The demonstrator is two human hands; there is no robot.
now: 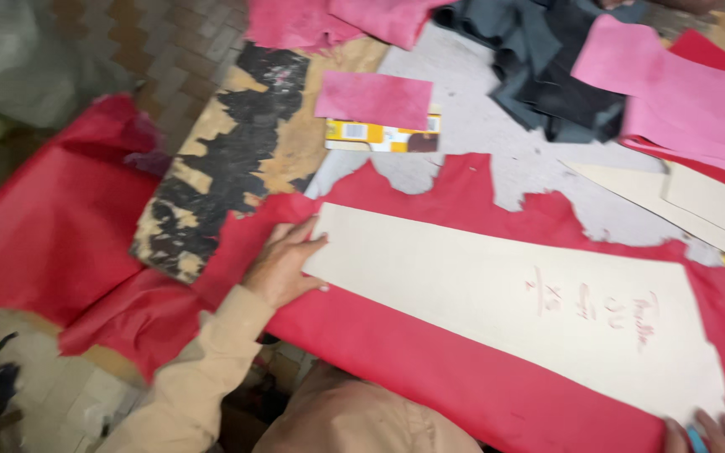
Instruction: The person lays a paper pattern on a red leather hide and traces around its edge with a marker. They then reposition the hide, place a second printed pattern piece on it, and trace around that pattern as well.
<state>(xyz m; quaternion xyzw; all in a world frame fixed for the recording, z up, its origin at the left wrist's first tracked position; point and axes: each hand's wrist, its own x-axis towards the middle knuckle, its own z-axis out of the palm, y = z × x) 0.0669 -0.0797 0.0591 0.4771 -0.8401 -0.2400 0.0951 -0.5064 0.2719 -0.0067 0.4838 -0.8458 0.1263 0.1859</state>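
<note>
1. The left hand (283, 264) lies flat, fingers spread, on the near left end of a long cream pattern card (513, 306). Its fingertips press the card's edge; nothing is clasped, so the grip is open and simply pressing down.
2. The right hand (706, 434) shows only at the bottom right corner of the view, by the wide end of the card. Its fingertips are bent near something small and blue, but the view cuts it off, so I cannot tell how far its grip is closed or what it has.
3. The pattern card is narrow at the left, widens toward the right, and has handwriting near its wide end. It rests on a red sheet (430, 369) with ragged edges.
4. The red sheet covers the near part of the counter (472, 92) and hangs off its left side in folds.
5. A worn board (237, 143) with peeling black coating lies at the counter's left, partly under the red sheet.
6. Beyond the card sit a small pink rectangle (373, 99) on top of a yellow box (379, 137).
7. Dark grey pieces (547, 67) are heaped at the far side, with pink strips (673, 92) to their right.
8. More cream cards (698, 201) lie at the right, near the wide end of the pattern card.
</note>
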